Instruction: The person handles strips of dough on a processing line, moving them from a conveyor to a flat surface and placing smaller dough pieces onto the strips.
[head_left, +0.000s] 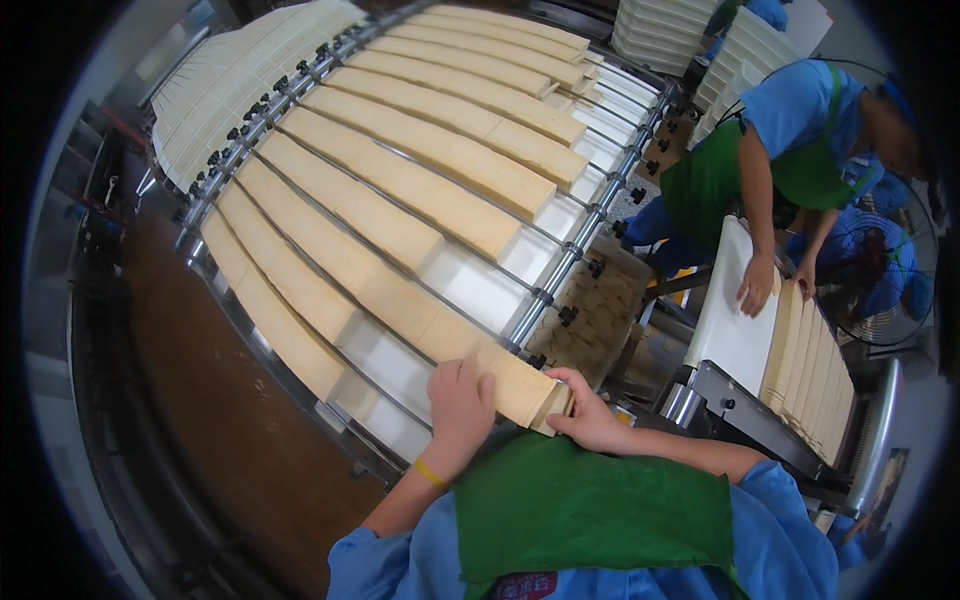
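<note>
Long pale-yellow strips of a sheet material, likely tofu skin or dough, (405, 202) lie in rows on a white conveyor belt (480, 281), parted by thin metal guide rods. One strip (517, 379) reaches past the clamp bar towards my body. My left hand (461, 397), with a yellow band at the wrist, rests at this strip's near side, its fingers curled and slightly blurred; its exact hold cannot be told. My right hand (581, 412) pinches the strip's end, where layers hang apart, between thumb and fingers.
A metal bar with black knobs (577, 251) crosses the belt's end. Below it stands a bin of pale scraps (592, 307). At the right, a co-worker in a green apron (712, 176) handles strips on a smaller conveyor (731, 300). White stacked trays (660, 30) stand behind.
</note>
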